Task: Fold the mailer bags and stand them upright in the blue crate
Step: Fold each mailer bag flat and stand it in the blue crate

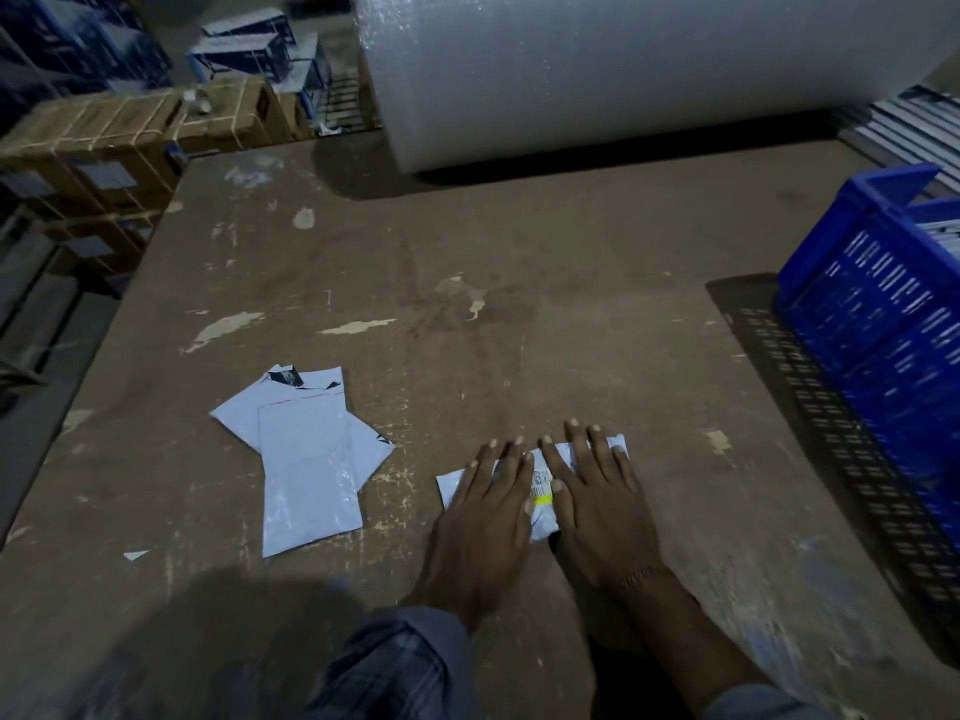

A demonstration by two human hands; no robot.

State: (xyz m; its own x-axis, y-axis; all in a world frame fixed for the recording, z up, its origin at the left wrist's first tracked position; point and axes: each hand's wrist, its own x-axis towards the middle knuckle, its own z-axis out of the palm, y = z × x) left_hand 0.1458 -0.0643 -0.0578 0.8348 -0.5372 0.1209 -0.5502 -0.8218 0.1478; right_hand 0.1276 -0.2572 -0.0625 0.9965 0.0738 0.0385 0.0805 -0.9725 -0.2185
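Lower left of centre: a loose stack of flat mailer bags (311,459) on the worn table (467,304). Lower centre: left hand (485,517) and right hand (597,506), fingers flat and spread, press a folded mailer bag (543,485). Right edge: blue crate (883,314), bare tabletop between.

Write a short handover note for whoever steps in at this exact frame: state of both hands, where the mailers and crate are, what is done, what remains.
Left hand and right hand: both flat, palms down, pressing the folded mailer bag against the table; neither is gripping.
Loose pile of unfolded mailer bags lies left of the hands.
Blue crate stands at the table's right edge; its contents are barely visible.
Done: the current bag looks folded and is being flattened.
Left: stand it upright in the crate, then fold and load the pile.
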